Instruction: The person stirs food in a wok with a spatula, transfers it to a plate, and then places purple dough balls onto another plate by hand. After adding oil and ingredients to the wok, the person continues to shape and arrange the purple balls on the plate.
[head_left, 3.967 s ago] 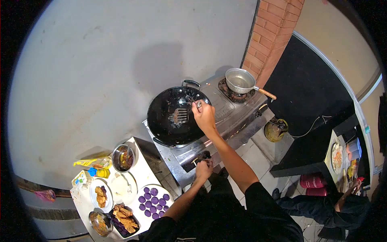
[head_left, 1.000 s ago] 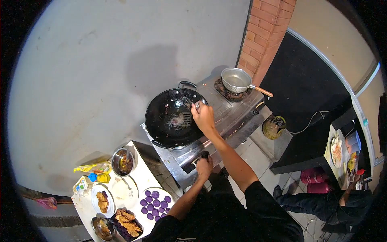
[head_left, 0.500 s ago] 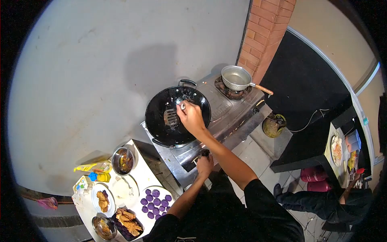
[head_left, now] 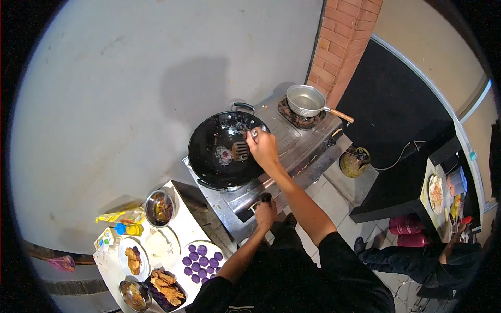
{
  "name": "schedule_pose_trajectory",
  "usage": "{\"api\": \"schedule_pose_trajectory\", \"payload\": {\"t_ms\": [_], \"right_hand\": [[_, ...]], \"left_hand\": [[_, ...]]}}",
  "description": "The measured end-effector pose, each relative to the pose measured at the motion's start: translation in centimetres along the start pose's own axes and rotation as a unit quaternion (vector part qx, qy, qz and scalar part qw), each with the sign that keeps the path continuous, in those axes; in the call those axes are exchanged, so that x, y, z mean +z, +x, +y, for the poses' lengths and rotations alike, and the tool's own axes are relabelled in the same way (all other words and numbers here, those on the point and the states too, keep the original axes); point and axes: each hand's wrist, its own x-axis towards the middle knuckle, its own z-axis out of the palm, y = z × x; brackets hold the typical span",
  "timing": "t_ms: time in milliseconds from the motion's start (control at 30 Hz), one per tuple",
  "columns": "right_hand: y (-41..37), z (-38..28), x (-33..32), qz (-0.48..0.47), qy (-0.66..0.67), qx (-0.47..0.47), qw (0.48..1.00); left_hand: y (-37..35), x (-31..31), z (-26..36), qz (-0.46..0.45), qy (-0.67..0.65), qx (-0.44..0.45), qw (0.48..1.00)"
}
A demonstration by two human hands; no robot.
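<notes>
Right hand (head_left: 265, 151) grips a slotted metal spatula (head_left: 241, 151), blade towards three o'clock inside a round black wok (head_left: 206, 160). Left hand (head_left: 265, 215) is at a black stove knob (head_left: 265, 197); grip cannot be confirmed. Hard scraping could shift the wok, since neither hand steadies it

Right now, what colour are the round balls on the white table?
The round balls are purple, clearest in the head view.

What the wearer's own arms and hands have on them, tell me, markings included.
Both the left sleeve and the right sleeve are black and short, leaving the forearms bare. The left hand and right hand wear no gloves. No watch, bracelet or sleeve marking can be made out.
</notes>
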Motion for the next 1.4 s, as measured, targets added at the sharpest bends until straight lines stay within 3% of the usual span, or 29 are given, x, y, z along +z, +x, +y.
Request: {"api": "schedule_pose_trajectory", "payload": {"t_ms": [133,300,400,600,733,800,1000,1200,1400], "right_hand": [[-0.3,-0.7,0.9,-0.008,0.04,0.043,0.998],[-0.4,-2.1,1.4,0.025,0.053,0.014,0.998],[-0.2,-3.7,0.9,-0.006,0.083,0.039,0.996],[-0.5,-4.6,2.3,0.002,0.106,-0.059,0.993],[-0.6,-3.8,1.7,0.015,0.11,-0.067,0.992],[-0.4,-3.1,0.6,0.019,0.092,-0.014,0.995],[0.2,0.1,-1.7,0.015,-0.021,0.012,1.0],[-0.3,0.7,0.1,0.025,0.014,0.028,0.999],[-0.4,0.6,2.3,0.09,0.035,0.037,0.995]], "left_hand": [[0.4,0.7,-1.0,-0.024,0.012,0.012,1.0],[0.4,0.6,-1.2,-0.037,0.008,0.023,0.999],[0.8,1.9,-2.4,-0.019,0.017,0.055,0.998],[0.8,2.4,-2.6,-0.007,0.028,0.051,0.998],[0.8,1.6,-2.0,-0.021,-0.001,0.022,1.0],[0.3,0.6,-1.1,-0.031,-0.014,0.009,0.999],[-0.1,0.7,-0.3,0.015,-0.019,-0.009,1.0],[-0.1,1.3,-0.8,0.041,-0.008,0.027,0.999],[0.5,1.9,-1.5,-0.018,0.008,0.003,1.0]]}}
